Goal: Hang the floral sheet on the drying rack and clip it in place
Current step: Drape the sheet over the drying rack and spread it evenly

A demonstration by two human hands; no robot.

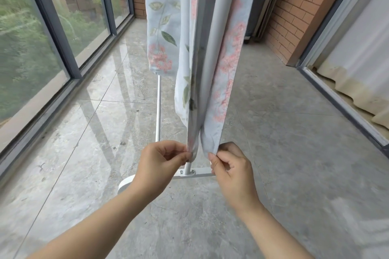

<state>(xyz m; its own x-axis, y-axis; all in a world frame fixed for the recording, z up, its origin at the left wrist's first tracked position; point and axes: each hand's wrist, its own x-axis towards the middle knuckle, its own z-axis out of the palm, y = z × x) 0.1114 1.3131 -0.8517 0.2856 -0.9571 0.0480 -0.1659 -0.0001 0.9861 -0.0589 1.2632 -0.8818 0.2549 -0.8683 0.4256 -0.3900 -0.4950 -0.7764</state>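
The floral sheet, pale blue with pink blossoms and green leaves, hangs down from above over the white drying rack, whose top is out of view. Its two lower edges reach almost to the rack's foot bar. My left hand pinches the left lower corner of the sheet. My right hand pinches the right lower corner, a little apart from the left. No clips are in view.
Tall windows run along the left. A brick wall and a sliding door with a cream curtain stand on the right. A round white wheel sits at the rack's base on the grey tiled floor.
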